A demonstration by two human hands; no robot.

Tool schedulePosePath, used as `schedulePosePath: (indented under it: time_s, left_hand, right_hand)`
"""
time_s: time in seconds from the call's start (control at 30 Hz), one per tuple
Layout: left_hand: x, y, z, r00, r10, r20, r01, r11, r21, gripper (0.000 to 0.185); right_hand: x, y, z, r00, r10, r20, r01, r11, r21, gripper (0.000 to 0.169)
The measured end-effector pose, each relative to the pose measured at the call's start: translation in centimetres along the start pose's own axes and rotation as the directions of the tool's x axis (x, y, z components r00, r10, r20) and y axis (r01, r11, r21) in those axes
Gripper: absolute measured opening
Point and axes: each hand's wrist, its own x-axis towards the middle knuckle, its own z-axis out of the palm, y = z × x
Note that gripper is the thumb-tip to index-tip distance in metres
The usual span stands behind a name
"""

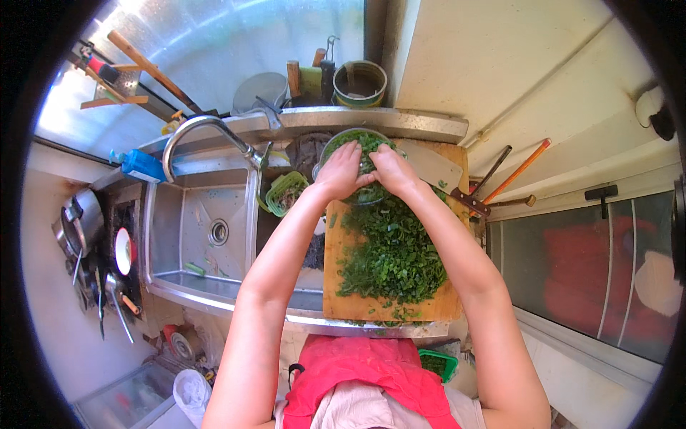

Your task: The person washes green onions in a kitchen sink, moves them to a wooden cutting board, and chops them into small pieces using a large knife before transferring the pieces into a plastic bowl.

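Observation:
Both hands are over a round bowl (370, 199) of chopped green leaves at the far end of a wooden cutting board (343, 308). My left hand (343, 169) lies across the greens, fingers stretched and thumb apart. Beside it, my right hand (394, 169) has bent fingers reaching into the bowl; whether it grips any leaves is hidden. A large heap of chopped greens (396, 257) covers much of the board between my forearms. To the right of the bowl rests a cleaver (439, 166), its dark wooden handle past the board's edge.
Left of the board are a green plastic basket (284, 194) with scraps and a steel sink (203, 214) under a curved faucet (187, 126). A metal pot (360, 83) and a knife holder (311, 83) stand on the back ledge. Rods (517, 169) lean at the right wall.

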Motion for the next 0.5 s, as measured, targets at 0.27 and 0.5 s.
schedulePosePath:
  time_s: [0.27, 0.5]
  left_hand:
    - [-0.8, 0.9, -2.1, 0.934, -0.052, -0.354, -0.082, 0.931, -0.355, 0.031]
    - [-0.5, 3.2, -3.1, 0.862, -0.135, -0.489, -0.095, 0.904, -0.418, 0.016]
  right_hand:
    - [-3.4, 0.0, -3.4, 0.960, -0.047, -0.277, 0.104, 0.975, 0.196, 0.017]
    - [-4.4, 3.5, -2.9, 0.890, 0.218, -0.399, -0.169, 0.973, 0.155, 0.019]
